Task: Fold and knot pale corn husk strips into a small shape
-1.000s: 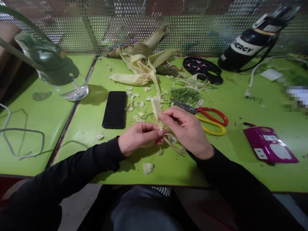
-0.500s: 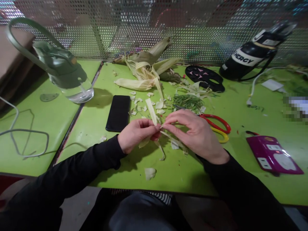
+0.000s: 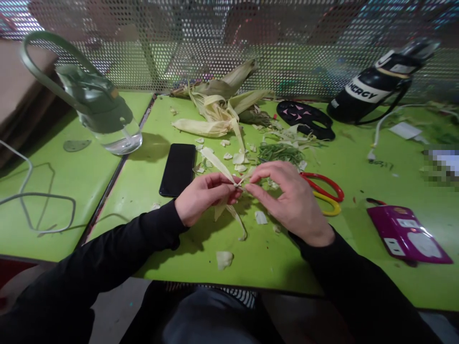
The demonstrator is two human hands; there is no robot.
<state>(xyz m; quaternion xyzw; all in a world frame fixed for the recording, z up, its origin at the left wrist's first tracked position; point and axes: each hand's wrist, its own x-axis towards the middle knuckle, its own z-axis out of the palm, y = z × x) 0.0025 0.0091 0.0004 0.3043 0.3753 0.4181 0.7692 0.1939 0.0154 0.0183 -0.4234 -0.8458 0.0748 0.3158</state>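
Observation:
My left hand (image 3: 207, 195) is closed on pale corn husk strips (image 3: 218, 164). One strip sticks up toward the phone side, and others hang below the fingers, with a curled end (image 3: 239, 224) near the table. Thumb and forefinger of my right hand (image 3: 287, 198) are pinched at the same spot, on a thin husk strip beside the left fingertips. Scissors (image 3: 328, 190) with red and yellow handles lie beyond my right hand, their blades mostly hidden. Behind both hands are small husk scraps (image 3: 239, 158) and a pile of green shreds (image 3: 279, 153).
A black phone (image 3: 177, 169) lies left of the scraps. Larger corn husks (image 3: 215, 107) rest against the perforated screen (image 3: 201, 48). A clear-and-green water bottle (image 3: 107, 114), a black bottle (image 3: 369, 93), a black palette-shaped object (image 3: 304, 119) and a purple pouch-like item (image 3: 407, 232) stand or lie around.
The upright husk strip now leans further left. My right hand has shifted its pinch, and the strip that trailed down under it now points up between the hands.

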